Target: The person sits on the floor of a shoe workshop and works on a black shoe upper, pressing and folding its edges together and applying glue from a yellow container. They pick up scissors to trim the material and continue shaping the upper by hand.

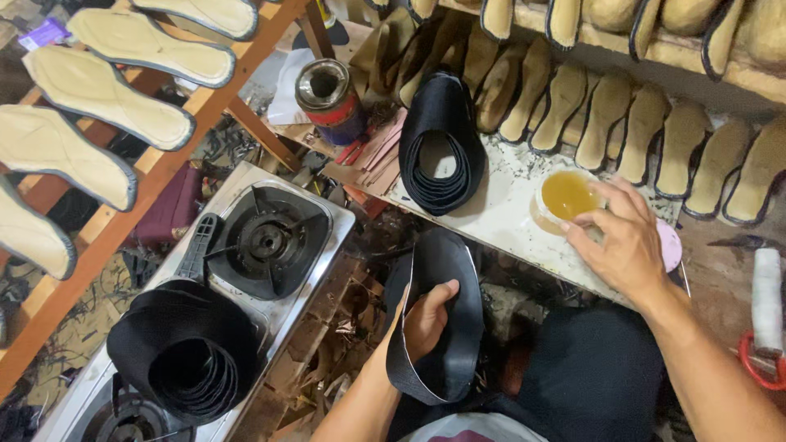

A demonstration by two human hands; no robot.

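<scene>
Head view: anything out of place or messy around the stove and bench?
Yes. A stack of black strip loops sits on the gas stove, partly over a burner, an odd place for it. Scraps litter the floor between stove and bench. The bowl of amber liquid looks unspilled.

The black strip loop (442, 319) in the left hand (426, 321) looks like matt rubber or leather, smooth, with a grey inner face. The small bowl (571, 196) under the right hand (626, 241) holds glossy amber liquid. The worktop (508, 205) is white, rough and stained. The gas stove (315, 270) is brushed shiny metal. The insoles (106, 90) seem soft beige cloth, on a wooden rack (176, 155).
</scene>
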